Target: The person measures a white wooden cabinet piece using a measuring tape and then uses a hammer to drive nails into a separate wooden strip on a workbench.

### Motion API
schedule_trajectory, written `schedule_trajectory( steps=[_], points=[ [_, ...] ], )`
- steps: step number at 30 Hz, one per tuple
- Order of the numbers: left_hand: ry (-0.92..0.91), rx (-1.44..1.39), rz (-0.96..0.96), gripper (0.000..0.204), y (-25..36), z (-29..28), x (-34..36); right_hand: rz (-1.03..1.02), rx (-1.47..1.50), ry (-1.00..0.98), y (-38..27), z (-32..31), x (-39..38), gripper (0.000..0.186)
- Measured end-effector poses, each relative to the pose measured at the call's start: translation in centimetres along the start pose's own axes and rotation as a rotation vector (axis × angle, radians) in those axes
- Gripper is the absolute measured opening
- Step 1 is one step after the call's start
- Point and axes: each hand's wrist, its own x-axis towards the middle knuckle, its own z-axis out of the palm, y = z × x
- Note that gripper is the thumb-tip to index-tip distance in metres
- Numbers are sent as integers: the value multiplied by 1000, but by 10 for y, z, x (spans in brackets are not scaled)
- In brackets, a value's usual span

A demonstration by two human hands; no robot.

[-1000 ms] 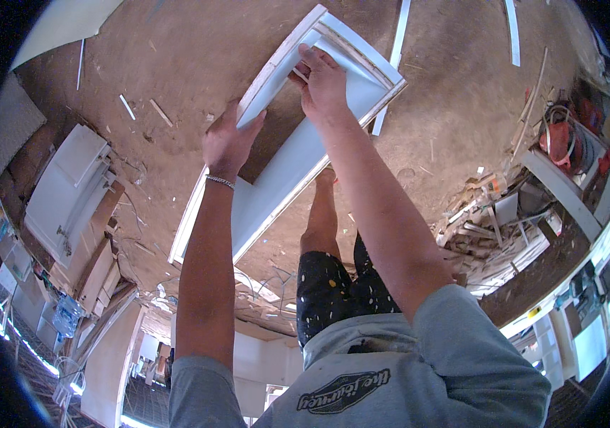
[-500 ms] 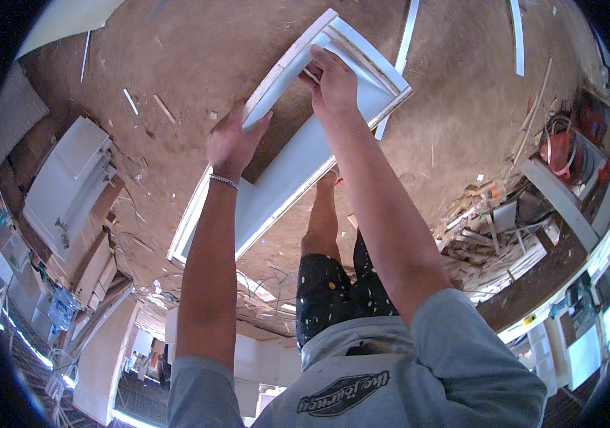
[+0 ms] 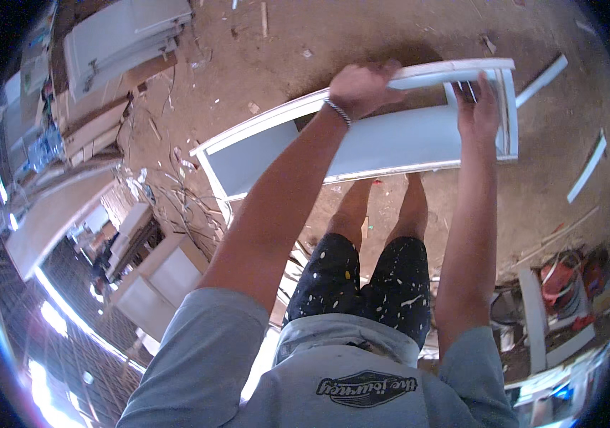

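A long white wooden box frame [image 3: 397, 143], open in the middle with bare wood along its edges, is held up in front of my legs. My left hand [image 3: 365, 89], with a bracelet at the wrist, is closed over its far rail near the middle. At its right end, my right hand [image 3: 479, 118] reaches inside with thumb and fingers around a short inner crosspiece. The fingertips there are slightly smeared by motion. Brown ground shows through the opening.
White panels [image 3: 123, 43] lie at the far left, beside a clear plastic bottle [image 3: 47, 148]. White strips [image 3: 586, 167] are scattered on the dirt ground at right. A red tool or container [image 3: 560, 278] sits by boards at lower right. Tangled cords and scraps [image 3: 183, 192] lie at left.
The frame has swung from a steep diagonal to nearly level across my view, its right end moving right and nearer. Both hands moved right with it, still on the frame.
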Motion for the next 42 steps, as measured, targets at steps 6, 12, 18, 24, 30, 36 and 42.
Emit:
schedule_trajectory(
  steps=[6,12,18,24,30,36,42],
  points=[
    [-8,19,52,49,-10,-5,-8,96,-251,0,9,42,-52,50],
    [10,-84,20,39,-2,5,-6,114,-546,-185,19,40,-36,70],
    [1000,-758,-460,35,-17,0,-148,102,-555,-129,20,45,-36,67],
    [1572,-2025,-1165,40,-186,74,-281,148,-574,-145,19,53,-33,66],
    [1798,-2166,-941,31,-240,72,-279,141,-560,-52,18,53,-33,60],
    [1851,-2116,-923,27,-240,67,-283,169,-531,-41,18,53,-28,63],
    [1871,-2136,-916,24,-247,63,-280,202,-526,-77,19,50,-20,67]
  ],
)
